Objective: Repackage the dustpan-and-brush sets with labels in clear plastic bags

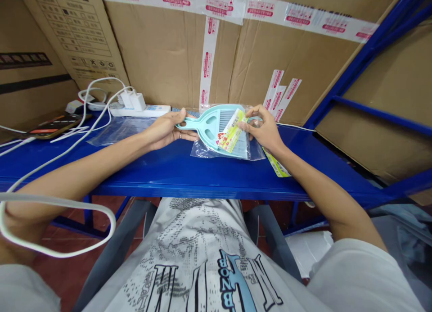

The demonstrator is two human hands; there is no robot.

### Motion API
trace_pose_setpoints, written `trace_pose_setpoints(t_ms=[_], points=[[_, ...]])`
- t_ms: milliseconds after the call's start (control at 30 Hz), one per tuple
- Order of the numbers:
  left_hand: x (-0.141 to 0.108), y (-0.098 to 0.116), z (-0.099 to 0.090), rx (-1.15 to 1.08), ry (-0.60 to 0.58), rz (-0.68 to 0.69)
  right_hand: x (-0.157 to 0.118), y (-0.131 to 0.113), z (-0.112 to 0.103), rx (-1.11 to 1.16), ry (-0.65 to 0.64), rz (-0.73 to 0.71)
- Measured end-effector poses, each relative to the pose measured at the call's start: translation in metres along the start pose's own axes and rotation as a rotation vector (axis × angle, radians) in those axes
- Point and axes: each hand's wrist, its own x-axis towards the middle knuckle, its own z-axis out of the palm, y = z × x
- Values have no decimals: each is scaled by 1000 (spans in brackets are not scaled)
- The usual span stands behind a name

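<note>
A light-blue dustpan (205, 117) lies level just above the blue table, with a small brush (225, 117) nested in it. Around the pan is a clear plastic bag (203, 151). My left hand (168, 131) is closed on the dustpan's handle, thumb on top and fingers beneath. At the pan's wide end, my right hand (263, 125) pinches the upper edge of a yellow-green printed card (231, 134) that lies over the bristles. Whether those fingers also grip the bag is unclear. Another yellow-green card (277, 164) rests on the table below my right wrist.
A white power strip (157, 110) with plugged-in chargers (132, 99) stands at the back left. White cables (64, 152) loop over my left forearm. A phone (57, 125) and a flat clear bag (118, 131) lie nearby. Cardboard (162, 46) walls the back; a blue frame (351, 64) rises right.
</note>
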Motion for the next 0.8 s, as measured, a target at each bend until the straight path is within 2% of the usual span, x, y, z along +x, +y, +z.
trace_pose_setpoints(t_ms=[233,500,633,800], points=[[-1,2,-1,-8,3,10,1,1,-2,-43,-48,-62],[1,-5,-11,65,-80,35,-2,-4,-5,-154,-320,-143],[3,-7,-11,24,-64,33,-4,-5,-3,-155,-326,-123],[3,-2,-8,-19,-5,18,-7,-14,3,13,-282,-41]])
